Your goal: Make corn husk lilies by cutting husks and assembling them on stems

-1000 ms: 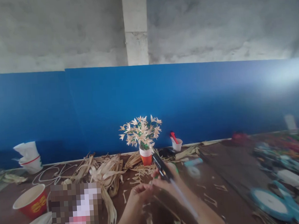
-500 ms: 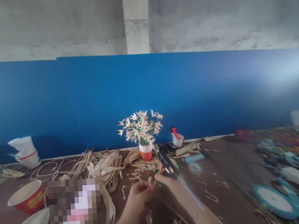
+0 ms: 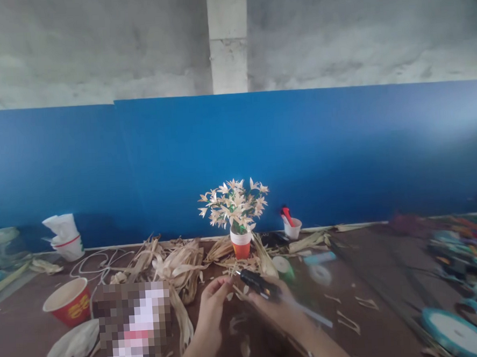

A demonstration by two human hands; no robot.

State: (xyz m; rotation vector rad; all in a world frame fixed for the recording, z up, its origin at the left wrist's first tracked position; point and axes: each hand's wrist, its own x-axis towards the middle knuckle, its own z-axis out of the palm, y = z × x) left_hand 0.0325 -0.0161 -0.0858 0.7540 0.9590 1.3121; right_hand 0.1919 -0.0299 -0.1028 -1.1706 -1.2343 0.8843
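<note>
My right hand (image 3: 276, 303) is wrapped round a black glue gun (image 3: 256, 284), whose nozzle points left. A clear glue stick (image 3: 317, 316) juts from its back end. A small pale strip (image 3: 240, 293) also shows by the fingers of this hand. Just left of the nozzle, my left hand (image 3: 213, 301) is closed in a pinch; what sits between its fingertips is too small to make out. Behind both hands stands a bunch of pale husk flowers (image 3: 235, 203) in an orange and white cup (image 3: 241, 247).
Dried corn husks (image 3: 179, 265) lie in a heap at left, near a red paper bowl (image 3: 68, 302) and a white cable (image 3: 100, 267). A small white cup (image 3: 293, 229) holds something red. Ribbon spools (image 3: 454, 332) lie at right. A blue panel (image 3: 160, 161) rises behind.
The glue gun has swung from pointing up and away to pointing left, its nozzle now near my left fingertips. The whole view has shifted slightly.
</note>
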